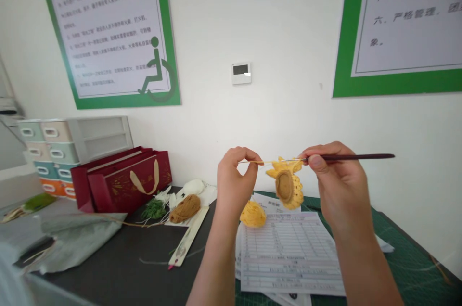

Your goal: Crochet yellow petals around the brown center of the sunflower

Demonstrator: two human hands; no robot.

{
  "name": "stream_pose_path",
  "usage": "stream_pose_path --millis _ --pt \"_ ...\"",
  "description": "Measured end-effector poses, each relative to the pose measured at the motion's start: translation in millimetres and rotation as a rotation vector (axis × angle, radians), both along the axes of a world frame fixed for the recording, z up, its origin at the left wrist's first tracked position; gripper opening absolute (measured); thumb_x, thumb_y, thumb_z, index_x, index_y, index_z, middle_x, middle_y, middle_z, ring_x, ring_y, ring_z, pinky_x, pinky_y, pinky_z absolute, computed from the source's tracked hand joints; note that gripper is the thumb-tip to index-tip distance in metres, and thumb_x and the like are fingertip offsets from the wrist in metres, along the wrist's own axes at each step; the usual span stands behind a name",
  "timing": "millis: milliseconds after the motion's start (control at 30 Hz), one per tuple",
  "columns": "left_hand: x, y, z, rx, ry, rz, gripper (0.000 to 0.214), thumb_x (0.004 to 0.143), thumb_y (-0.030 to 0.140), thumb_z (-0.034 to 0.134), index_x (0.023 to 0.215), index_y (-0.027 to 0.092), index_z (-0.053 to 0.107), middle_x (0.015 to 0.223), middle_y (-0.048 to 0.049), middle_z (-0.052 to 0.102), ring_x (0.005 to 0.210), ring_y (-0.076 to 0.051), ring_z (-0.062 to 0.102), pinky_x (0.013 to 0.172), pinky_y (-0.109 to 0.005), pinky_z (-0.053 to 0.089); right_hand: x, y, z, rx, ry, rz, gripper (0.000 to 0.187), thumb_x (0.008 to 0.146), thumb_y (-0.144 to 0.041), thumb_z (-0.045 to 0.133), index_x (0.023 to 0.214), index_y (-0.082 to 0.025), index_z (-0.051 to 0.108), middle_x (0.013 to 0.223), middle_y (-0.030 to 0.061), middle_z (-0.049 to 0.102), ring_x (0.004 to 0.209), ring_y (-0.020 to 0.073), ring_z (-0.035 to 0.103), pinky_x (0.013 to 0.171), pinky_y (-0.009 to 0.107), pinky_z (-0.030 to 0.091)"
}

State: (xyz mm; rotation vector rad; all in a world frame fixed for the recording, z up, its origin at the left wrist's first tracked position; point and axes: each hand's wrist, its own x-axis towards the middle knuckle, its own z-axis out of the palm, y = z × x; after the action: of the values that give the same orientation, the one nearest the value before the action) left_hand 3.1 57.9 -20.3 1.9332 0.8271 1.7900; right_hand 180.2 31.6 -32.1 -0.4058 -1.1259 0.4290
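Observation:
My right hand [341, 181] grips a crochet hook [355, 157] by its dark red handle, thumb and fingers closed near the metal shaft. From the hook's shaft hangs a crocheted flower [296, 189] with yellow petals and a brown centre, held up in the air. My left hand [238, 176] pinches a strand of yellow yarn [267, 162] between thumb and forefinger, and the strand runs taut to the flower. Below, beside my left forearm, a ball of yellow yarn [253, 214] rests on the papers.
Printed sheets [288, 253] lie on a green cutting mat [390, 258]. To the left are a brown yarn ball [185, 208], green yarn [153, 210], a cream strip [189, 238], a red gift bag [126, 183], grey cloth [79, 238] and small drawers [61, 152] against the wall.

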Motion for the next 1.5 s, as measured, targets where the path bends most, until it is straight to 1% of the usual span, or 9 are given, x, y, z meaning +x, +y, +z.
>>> stream_pose_path --millis 133,433,833,1033,1100,1233,1333,1433,1500 --pt "4.2 29.4 -5.1 0.027 0.048 0.143 0.029 0.099 0.035 0.066 0.122 0.017 0.067 0.121 -0.0097 0.071 0.100 -0.024 0.070 0.087 -0.046 0.061 10.2 4.2 0.1 -0.017 0.064 0.015 0.018 0.080 -0.035 0.086 0.084 -0.025 0.072 0.082 0.0003 0.071 0.079 0.0174 0.065 0.078 0.034 0.051" --pt "-10.5 65.4 -2.2 0.086 0.135 0.343 0.034 0.099 0.034 0.066 0.130 0.020 0.065 0.134 -0.0118 0.066 0.111 -0.027 0.068 0.092 -0.049 0.059 28.4 14.9 -4.1 -0.073 0.181 0.094 0.027 0.075 -0.040 0.090 0.078 -0.024 0.067 0.080 -0.0009 0.070 0.072 0.0146 0.063 0.071 0.032 0.055" --pt "-33.4 60.3 111.3 -0.007 -0.053 -0.023 0.034 0.099 0.036 0.066 0.128 0.018 0.065 0.129 -0.0114 0.068 0.105 -0.026 0.069 0.087 -0.046 0.061 28.5 32.4 -3.6 -0.083 0.227 0.158 0.026 0.078 -0.040 0.087 0.078 -0.023 0.067 0.079 -0.0007 0.068 0.069 0.0142 0.061 0.062 0.030 0.055" --pt "-15.5 42.6 63.6 -0.001 -0.211 -0.248 0.043 0.099 0.043 0.057 0.140 0.030 0.061 0.074 0.0000 0.064 0.067 -0.017 0.058 0.072 -0.036 0.054 21.8 23.2 -1.3 -0.116 0.164 0.175 0.025 0.078 -0.040 0.088 0.077 -0.022 0.070 0.079 0.0010 0.069 0.073 0.0151 0.060 0.066 0.030 0.055" --pt "-8.1 39.7 39.8 0.024 -0.265 -0.216 0.059 0.084 0.028 0.080 0.139 0.032 0.061 0.081 -0.0009 0.068 0.074 -0.018 0.059 0.075 -0.035 0.053 19.9 19.7 -0.4 -0.124 0.135 0.195 0.024 0.079 -0.040 0.087 0.077 -0.022 0.070 0.078 0.0010 0.068 0.072 0.0152 0.059 0.066 0.030 0.055" --pt "-2.5 37.3 8.4 0.063 -0.440 -0.115 0.021 0.096 0.033 0.069 0.111 0.017 0.068 0.107 -0.0059 0.070 0.087 -0.019 0.066 0.077 -0.038 0.058 25.6 18.3 -0.1 -0.162 0.080 0.267 0.026 0.082 -0.043 0.083 0.077 -0.023 0.067 0.081 0.0015 0.067 0.071 0.0154 0.058 0.061 0.028 0.052" --pt "-4.5 28.0 3.7 0.030 -0.507 -0.205 0.030 0.100 0.042 0.061 0.083 0.018 0.066 0.076 0.0012 0.065 0.063 -0.014 0.059 0.064 -0.031 0.054 32.4 20.3 -0.4 -0.189 0.038 0.306 0.026 0.081 -0.044 0.083 0.078 -0.023 0.068 0.082 0.0024 0.066 0.073 0.0167 0.059 0.061 0.029 0.052" --pt "-5.9 13.6 8.9 -0.033 -0.522 -0.341 0.063 0.099 0.038 0.054 0.042 0.025 0.030 0.041 0.0051 0.024 0.050 -0.015 0.034 0.055 -0.031 0.043 33.1 20.3 0.0 -0.209 0.016 0.314 0.025 0.081 -0.044 0.083 0.078 -0.023 0.069 0.081 0.0029 0.064 0.075 0.0175 0.058 0.064 0.030 0.052" --pt "-5.8 6.8 12.6 -0.045 -0.546 -0.381 0.056 0.098 0.043 0.051 0.046 0.025 0.043 0.046 0.0061 0.016 0.054 -0.016 0.030 0.056 -0.032 0.040 30.6 18.6 0.6 -0.219 0.025 0.305 0.025 0.082 -0.044 0.082 0.077 -0.023 0.069 0.081 0.0028 0.064 0.075 0.0170 0.057 0.064 0.029 0.051"
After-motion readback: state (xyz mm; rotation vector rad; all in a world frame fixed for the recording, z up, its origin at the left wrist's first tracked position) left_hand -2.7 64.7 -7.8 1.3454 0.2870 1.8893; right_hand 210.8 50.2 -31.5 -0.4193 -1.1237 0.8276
